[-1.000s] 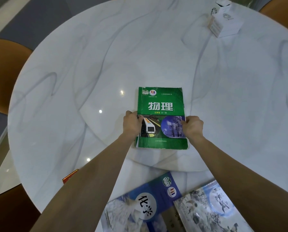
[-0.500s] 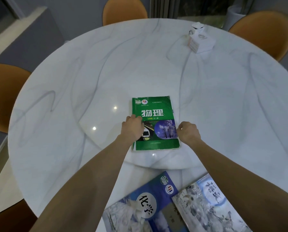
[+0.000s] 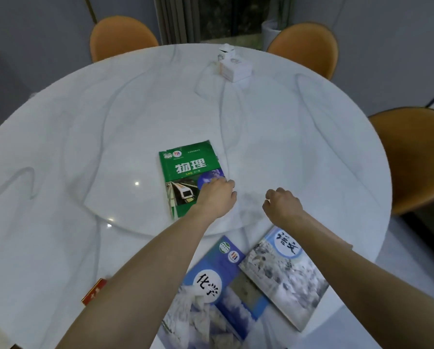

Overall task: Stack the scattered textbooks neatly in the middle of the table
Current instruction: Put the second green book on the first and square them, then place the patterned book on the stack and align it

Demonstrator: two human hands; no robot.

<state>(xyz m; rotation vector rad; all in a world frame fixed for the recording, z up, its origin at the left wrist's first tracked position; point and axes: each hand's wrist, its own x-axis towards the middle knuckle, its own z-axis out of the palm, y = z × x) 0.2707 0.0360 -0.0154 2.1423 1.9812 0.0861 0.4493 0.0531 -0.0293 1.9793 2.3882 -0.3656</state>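
A green physics textbook (image 3: 185, 163) lies flat on the raised round centre of the white marble table (image 3: 84, 152). My left hand (image 3: 217, 197) rests on its lower right corner, with the fingers curled at the book's right edge. To the right of the book, my right hand (image 3: 282, 205) hovers over bare table, loosely closed and holding nothing. At the near edge a blue chemistry textbook (image 3: 210, 285) lies beside a pale textbook with a wintry cover (image 3: 284, 275), the two touching. The corner of a red book (image 3: 93, 294) shows under my left forearm.
A white tissue box (image 3: 234, 66) stands at the far side of the table. Orange chairs surround the table: far left (image 3: 122, 36), far right (image 3: 306, 46) and right (image 3: 412, 157).
My right hand has let go of the green textbook and moved off to its right. My left hand has shifted from the book's left edge to its lower right corner. The view has tilted up.
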